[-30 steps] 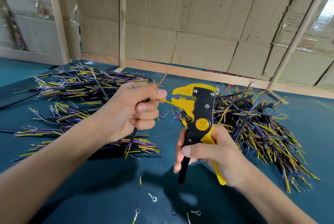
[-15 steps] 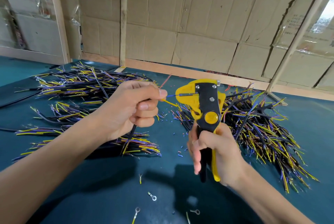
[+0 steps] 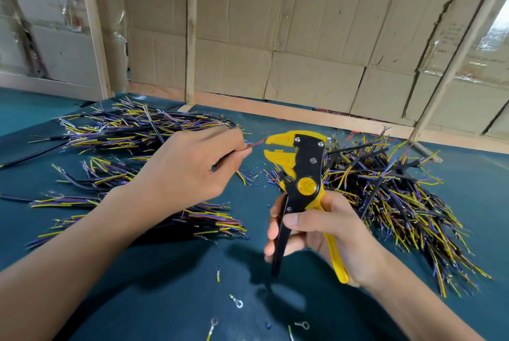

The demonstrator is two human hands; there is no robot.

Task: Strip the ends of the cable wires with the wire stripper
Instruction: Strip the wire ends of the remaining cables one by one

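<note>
Cable wires: one thin red wire point(image 3: 257, 143) sticks out of the left hand point(image 3: 190, 167), pinched between thumb and fingertips. Its tip points at the open mouth of the wire stripper point(image 3: 301, 172), reaching the yellow head; whether it sits inside the notch, cannot tell. Yellow and blue strands point(image 3: 242, 176) hang down from under the same hand.

Stripper is upright, held above the table, head up and facing left. Yellow upper and lower halves of the head stand apart, gap visible. Black centre plate with a round yellow knob below it.

Right hand point(image 3: 316, 230) wraps the two handles, thumb across the front, fingers curled round the black handle point(image 3: 279, 247). Yellow handle point(image 3: 337, 260) runs down along the palm side. Handles are spread, not squeezed together.

Table point(image 3: 468, 175) has a dark teal cover. Left pile point(image 3: 132, 131) of black cables with yellow, purple and blue ends lies behind and beneath the left forearm. Right pile point(image 3: 391, 194) lies just behind the stripper and the right hand, ends fanned out toward the right.

Loose ring terminals point(image 3: 237, 302) lie on the near part of the table between the forearms. Small insulation offcuts point(image 3: 254, 175) are scattered below the stripper head.

Cardboard wall point(image 3: 316, 23) with wooden battens at the back.
</note>
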